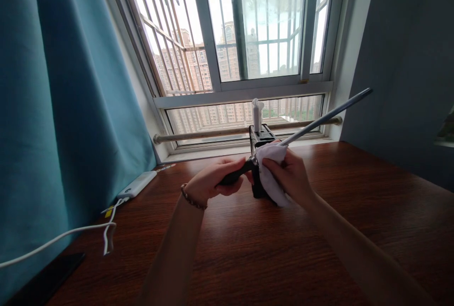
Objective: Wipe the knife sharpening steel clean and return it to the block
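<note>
My left hand (220, 180) is closed round the black handle of what looks like a sharpening steel (326, 118). Its long grey metal rod slants up to the right, with the tip free in the air. A white cloth (271, 173) is wrapped about the rod near the handle, and my right hand (289, 173) pinches it there. The lower end of the cloth hangs down towards the tabletop. Just behind both hands stands a black block-like holder (261, 135), partly hidden by them and the cloth. White handle-like pieces (256, 114) stick up from its top.
The brown wooden table (248, 258) reaches to a barred window (262, 41). On the left lie a white power strip (137, 184), a white cable (64, 235) and a dark flat object (53, 275) beside a blue curtain (64, 83). A rail (205, 134) crosses the window.
</note>
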The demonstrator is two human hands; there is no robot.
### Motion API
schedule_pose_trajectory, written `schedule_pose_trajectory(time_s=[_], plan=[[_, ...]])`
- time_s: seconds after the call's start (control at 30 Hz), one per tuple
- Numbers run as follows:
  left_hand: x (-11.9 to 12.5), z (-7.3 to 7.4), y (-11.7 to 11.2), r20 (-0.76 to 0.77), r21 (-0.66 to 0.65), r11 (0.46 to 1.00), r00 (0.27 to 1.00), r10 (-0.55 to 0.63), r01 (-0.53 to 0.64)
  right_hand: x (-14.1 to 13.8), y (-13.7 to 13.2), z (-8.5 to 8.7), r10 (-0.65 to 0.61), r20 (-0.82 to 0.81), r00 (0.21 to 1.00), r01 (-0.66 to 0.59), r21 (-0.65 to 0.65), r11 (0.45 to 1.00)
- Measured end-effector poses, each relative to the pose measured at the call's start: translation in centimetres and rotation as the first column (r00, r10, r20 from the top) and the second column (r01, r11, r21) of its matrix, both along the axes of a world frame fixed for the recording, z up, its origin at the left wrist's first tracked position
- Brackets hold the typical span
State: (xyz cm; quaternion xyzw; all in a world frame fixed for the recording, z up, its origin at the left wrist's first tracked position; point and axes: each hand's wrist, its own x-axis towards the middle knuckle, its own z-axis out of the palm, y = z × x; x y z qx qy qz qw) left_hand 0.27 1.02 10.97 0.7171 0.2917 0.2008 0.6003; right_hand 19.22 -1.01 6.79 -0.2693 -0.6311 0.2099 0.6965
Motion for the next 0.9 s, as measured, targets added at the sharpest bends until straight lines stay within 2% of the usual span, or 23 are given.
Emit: schedule_pose_trajectory(time_s=[0.07,0.13,0.23,0.3,0.37,0.43,0.47,0.5,0.53,0.6,0.67,0.7,0.77,0.83,0.9], plan=[[0.1,-0.1,0.3,-0.054,0.050,0.998,0.998,0.045,-0.043,0.1,0.6,-0.3,0.040,-0.025,0.999,-0.042,-0.090,0.995],[0.3,-0.2,0.4,-0.120,0.183,0.977,0.984,0.132,-0.109,0.2,1.3,-0.8,0.105,-0.075,0.992,-0.118,-0.191,0.974],[0.6,-0.3,0.3,-0.169,0.416,0.886,0.940,0.297,-0.205,0.1,2.5,-1.5,0.200,-0.176,0.964,-0.244,-0.283,0.928],[0.8,-0.3,0.0,-0.137,0.518,0.812,0.911,0.389,-0.269,-0.1,3.0,-1.7,0.228,-0.240,0.944,-0.300,-0.327,0.896],[1.1,-0.3,-0.4,-0.116,0.705,0.656,0.868,0.482,-0.270,-0.3,3.2,-1.7,0.219,-0.317,0.923,-0.334,-0.372,0.866],[1.5,-0.4,-0.9,-0.119,0.870,0.455,0.816,0.566,-0.189,-0.4,3.1,-1.5,0.188,-0.399,0.897,-0.356,-0.403,0.843],[1.8,-0.5,-1.1,-0.118,0.915,0.374,0.788,0.605,-0.151,-0.4,2.9,-1.3,0.177,-0.429,0.886,-0.365,-0.407,0.837],[2.0,-0.6,-1.2,-0.113,0.935,0.327,0.764,0.636,-0.134,-0.4,2.8,-1.1,0.172,-0.443,0.880,-0.368,-0.406,0.836],[2.2,-0.7,-1.2,-0.107,0.936,0.320,0.750,0.653,-0.145,-0.3,2.7,-1.0,0.171,-0.434,0.884,-0.360,-0.403,0.841],[2.3,-0.9,-1.1,-0.102,0.918,0.353,0.751,0.652,-0.182,-0.2,2.6,-0.8,0.168,-0.376,0.911,-0.319,-0.389,0.864],[2.2,-1.0,-0.8,-0.122,0.880,0.433,0.788,0.604,-0.196,0.0,2.7,-0.7,0.160,-0.314,0.936,-0.275,-0.365,0.889],[2.0,-1.0,-0.7,-0.138,0.850,0.489,0.811,0.568,-0.198,0.0,2.7,-0.8,0.159,-0.288,0.944,-0.259,-0.352,0.899],[1.5,-0.9,-0.3,-0.185,0.751,0.634,0.861,0.473,-0.187,0.1,2.9,-0.9,0.175,-0.239,0.955,-0.248,-0.325,0.913],[0.8,-0.7,0.0,-0.238,0.600,0.786,0.905,0.353,-0.149,0.1,3.1,-1.1,0.191,-0.182,0.965,-0.239,-0.301,0.923],[0.1,-0.4,0.2,-0.268,0.439,0.893,0.934,0.237,-0.100,0.0,3.2,-1.4,0.208,-0.120,0.971,-0.234,-0.288,0.928]])
